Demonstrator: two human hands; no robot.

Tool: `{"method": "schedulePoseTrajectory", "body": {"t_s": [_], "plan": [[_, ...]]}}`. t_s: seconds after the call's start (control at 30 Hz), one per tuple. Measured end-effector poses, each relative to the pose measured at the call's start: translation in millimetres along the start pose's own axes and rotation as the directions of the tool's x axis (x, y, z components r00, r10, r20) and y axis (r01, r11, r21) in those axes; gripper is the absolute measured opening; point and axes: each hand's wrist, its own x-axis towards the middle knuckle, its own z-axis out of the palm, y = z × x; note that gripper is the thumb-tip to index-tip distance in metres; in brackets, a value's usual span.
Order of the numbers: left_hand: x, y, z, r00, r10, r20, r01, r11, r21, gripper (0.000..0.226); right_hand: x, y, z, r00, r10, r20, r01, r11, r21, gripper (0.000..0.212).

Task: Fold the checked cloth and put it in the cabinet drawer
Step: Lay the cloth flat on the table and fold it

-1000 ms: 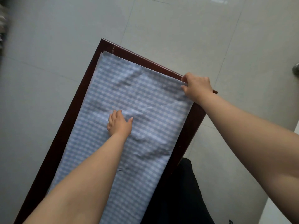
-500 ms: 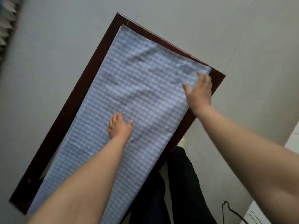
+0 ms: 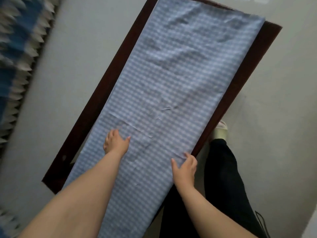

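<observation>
The blue-and-white checked cloth point(image 3: 173, 86) lies as a long folded strip along a narrow dark wooden table point(image 3: 253, 69). My left hand point(image 3: 115, 142) rests flat on the cloth near its middle-left, fingers spread. Over at the strip's right edge, close to me, my right hand point(image 3: 185, 166) lies on the cloth with its fingers spread, and its fingertips reach the table's rim. No cabinet or drawer is in view.
Pale floor tiles point(image 3: 274, 134) surround the table. A blurred blue-and-white patterned thing point(image 3: 15, 54) fills the left edge. My dark trousers point(image 3: 223, 177) and a pale slipper point(image 3: 221, 130) are beside the table's right side. A black cord point(image 3: 261, 220) lies at lower right.
My right hand has slid from the cloth's far right corner down its right edge toward me. The left hand stays pressed on the cloth. The view has shifted, so the table appears higher.
</observation>
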Motion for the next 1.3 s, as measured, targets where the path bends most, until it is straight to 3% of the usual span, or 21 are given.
{"method": "schedulePoseTrajectory", "body": {"t_s": [0.2, 0.3, 0.4, 0.6, 0.73, 0.87, 1.0, 1.17, 1.3], "plan": [[39, -64, -5, 0.999, 0.04, -0.017, -0.041, 0.999, 0.0, 0.077, 9, 9, 35, 0.941, 0.263, -0.212, -0.141, 0.877, 0.459, 0.052], [62, -59, -6, 0.996, 0.076, -0.054, -0.076, 0.997, -0.015, 0.079, 24, 10, 31, 0.912, 0.354, -0.206, -0.184, 0.803, 0.567, 0.033], [84, -45, -9, 0.994, 0.078, -0.08, -0.082, 0.995, -0.049, 0.085, 34, 17, 23, 0.935, 0.335, -0.118, -0.191, 0.754, 0.629, 0.015], [120, -26, -23, 0.996, 0.053, -0.075, -0.06, 0.995, -0.085, 0.094, 35, 23, 18, 0.952, 0.304, -0.04, -0.192, 0.693, 0.694, 0.014], [126, -17, -30, 0.994, -0.011, -0.108, -0.002, 0.993, -0.119, 0.086, 38, 26, 10, 0.947, 0.318, -0.051, -0.186, 0.669, 0.72, 0.016], [125, -14, -29, 0.998, 0.056, -0.038, -0.062, 0.982, -0.181, 0.064, 40, 35, -12, 0.937, 0.341, -0.075, -0.198, 0.697, 0.689, 0.018], [95, -10, -36, 0.991, 0.137, 0.003, -0.13, 0.948, -0.289, 0.05, 22, 40, -49, 0.922, 0.38, -0.072, -0.227, 0.684, 0.693, 0.02], [26, 1, -69, 0.982, 0.136, 0.13, -0.054, 0.866, -0.496, 0.05, -26, 46, -91, 0.9, 0.434, -0.037, -0.267, 0.618, 0.739, 0.017], [-35, 9, -119, 0.975, 0.187, 0.121, -0.084, 0.81, -0.58, 0.05, -76, 44, -134, 0.903, 0.418, -0.095, -0.195, 0.598, 0.778, 0.022]]}}
